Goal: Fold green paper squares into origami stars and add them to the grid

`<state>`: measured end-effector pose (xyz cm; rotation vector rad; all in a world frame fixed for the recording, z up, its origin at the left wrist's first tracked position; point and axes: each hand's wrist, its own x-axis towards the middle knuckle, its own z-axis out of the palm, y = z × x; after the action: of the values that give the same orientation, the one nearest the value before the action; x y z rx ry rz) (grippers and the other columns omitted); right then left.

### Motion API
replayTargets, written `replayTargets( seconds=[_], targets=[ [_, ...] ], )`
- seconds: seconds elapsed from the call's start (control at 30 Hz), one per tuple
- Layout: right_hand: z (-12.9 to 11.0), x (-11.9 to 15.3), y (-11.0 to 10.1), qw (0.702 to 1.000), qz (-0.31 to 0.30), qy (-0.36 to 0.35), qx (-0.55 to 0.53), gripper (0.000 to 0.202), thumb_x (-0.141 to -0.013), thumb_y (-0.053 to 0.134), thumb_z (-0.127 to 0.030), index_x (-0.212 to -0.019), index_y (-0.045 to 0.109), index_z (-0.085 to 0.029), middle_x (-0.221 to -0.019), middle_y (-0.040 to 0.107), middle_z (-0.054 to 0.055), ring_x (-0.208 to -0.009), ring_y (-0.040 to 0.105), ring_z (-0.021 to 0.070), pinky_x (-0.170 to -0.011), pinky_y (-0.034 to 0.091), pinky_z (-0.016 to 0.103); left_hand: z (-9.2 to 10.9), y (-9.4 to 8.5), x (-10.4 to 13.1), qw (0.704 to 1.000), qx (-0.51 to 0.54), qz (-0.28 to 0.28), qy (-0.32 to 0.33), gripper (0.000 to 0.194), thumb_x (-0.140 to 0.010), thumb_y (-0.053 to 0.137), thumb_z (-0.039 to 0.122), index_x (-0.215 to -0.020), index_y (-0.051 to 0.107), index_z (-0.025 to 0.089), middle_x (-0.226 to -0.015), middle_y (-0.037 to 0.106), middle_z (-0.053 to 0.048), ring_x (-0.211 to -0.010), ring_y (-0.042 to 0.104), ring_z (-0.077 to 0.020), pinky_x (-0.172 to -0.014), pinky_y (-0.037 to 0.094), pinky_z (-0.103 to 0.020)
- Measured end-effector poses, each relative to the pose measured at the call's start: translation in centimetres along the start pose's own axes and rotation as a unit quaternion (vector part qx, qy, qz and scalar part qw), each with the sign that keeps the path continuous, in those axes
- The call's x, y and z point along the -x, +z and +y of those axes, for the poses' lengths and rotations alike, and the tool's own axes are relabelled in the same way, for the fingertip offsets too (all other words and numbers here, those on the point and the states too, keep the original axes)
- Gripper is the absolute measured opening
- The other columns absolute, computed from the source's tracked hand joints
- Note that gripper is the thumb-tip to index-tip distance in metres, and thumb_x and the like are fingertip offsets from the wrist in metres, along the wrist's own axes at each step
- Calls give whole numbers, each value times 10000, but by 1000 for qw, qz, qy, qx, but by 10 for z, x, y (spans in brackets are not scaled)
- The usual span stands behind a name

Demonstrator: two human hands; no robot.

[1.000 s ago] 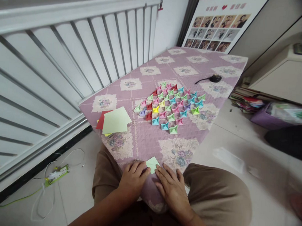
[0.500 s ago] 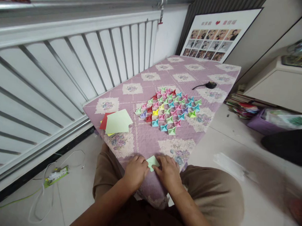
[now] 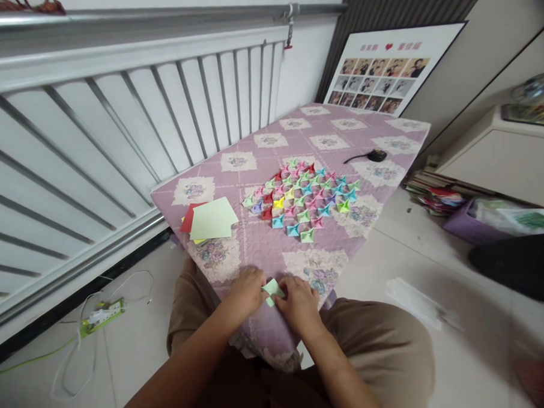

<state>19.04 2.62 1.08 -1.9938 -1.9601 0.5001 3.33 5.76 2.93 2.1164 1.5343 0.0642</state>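
A small pale green origami paper [image 3: 273, 292] lies at the near corner of the table, between my two hands. My left hand [image 3: 249, 289] pinches its left corner, fingers curled. On the opposite side, my right hand [image 3: 297, 299] grips the right edge with thumb and fingers. Farther up the cloth stand several folded paper pieces [image 3: 304, 216] in green, blue, pink, red, yellow and purple, set out in slanting rows. To the left is a stack of paper sheets [image 3: 213, 218], pale green on top, with red and yellow showing beneath.
A purple floral cloth [image 3: 263, 252] covers the table. A black object with a cord [image 3: 377, 155] lies toward the far right. A white radiator [image 3: 167, 115] runs along the left side; a power strip [image 3: 102, 318] rests on the floor. A photo board [image 3: 386, 70] leans at the back.
The paper between my hands now has its corners drawn in more at the sides. My left hand has shifted slightly up and its fingers pinch the corner. The camera view has shifted slightly.
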Motion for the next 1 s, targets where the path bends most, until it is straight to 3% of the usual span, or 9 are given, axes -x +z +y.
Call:
replayTargets(
  seconds=[0.17,0.27,0.37,0.57,0.7,0.83,1.0],
  targets=[
    [2,4,7,999,18,-23,-46,122,-738,615,-246,-857,599,-227,-884,633,11,-929,543,220,-808,270,356,-3,6,4,999,32,-2,-21,184,-798,614,219,-973,560,195,-978,607,-38,-938,548,-189,-789,390,-278],
    [4,4,9,997,31,-41,-63,214,-737,604,-225,-951,600,-224,-885,646,11,-931,554,216,-833,269,365,-4,6,4,1000,21,-16,-2,214,-805,605,232,-1013,567,198,-1000,612,-39,-939,556,-187,-797,391,-282],
    [4,3,6,995,19,-66,-71,251,-746,595,-215,-993,617,-250,-900,655,6,-937,554,217,-838,270,370,-5,5,4,999,-11,-26,28,131,-819,576,242,-937,606,194,-974,619,-39,-926,558,-192,-794,393,-288],
    [3,1,-5,992,-17,-94,-77,121,-756,596,-226,-848,665,-263,-850,643,-6,-898,551,200,-803,280,350,-5,3,9,999,-27,-24,36,110,-832,552,250,-804,629,176,-890,626,-45,-895,554,-192,-786,396,-283],
    [2,0,-9,985,-14,-144,-93,92,-801,555,-214,-789,644,-234,-821,635,1,-857,546,183,-815,291,343,-3,-1,16,999,-18,6,39,99,-848,543,233,-819,621,178,-885,609,-32,-867,542,-169,-759,394,-266],
    [2,-3,-12,978,44,-198,-54,129,-817,530,-145,-794,628,-226,-817,622,1,-868,531,176,-907,261,369,-1,-4,21,993,-60,70,77,100,-882,512,218,-890,610,202,-942,583,-30,-930,502,-185,-816,380,-295],
    [7,-4,-9,965,83,-249,27,173,-837,508,-103,-838,625,-231,-851,631,7,-919,508,181,-1012,182,416,-3,11,21,975,-166,104,102,194,-945,413,246,-909,599,203,-923,570,-61,-910,474,-220,-795,359,-356]
  ],
)
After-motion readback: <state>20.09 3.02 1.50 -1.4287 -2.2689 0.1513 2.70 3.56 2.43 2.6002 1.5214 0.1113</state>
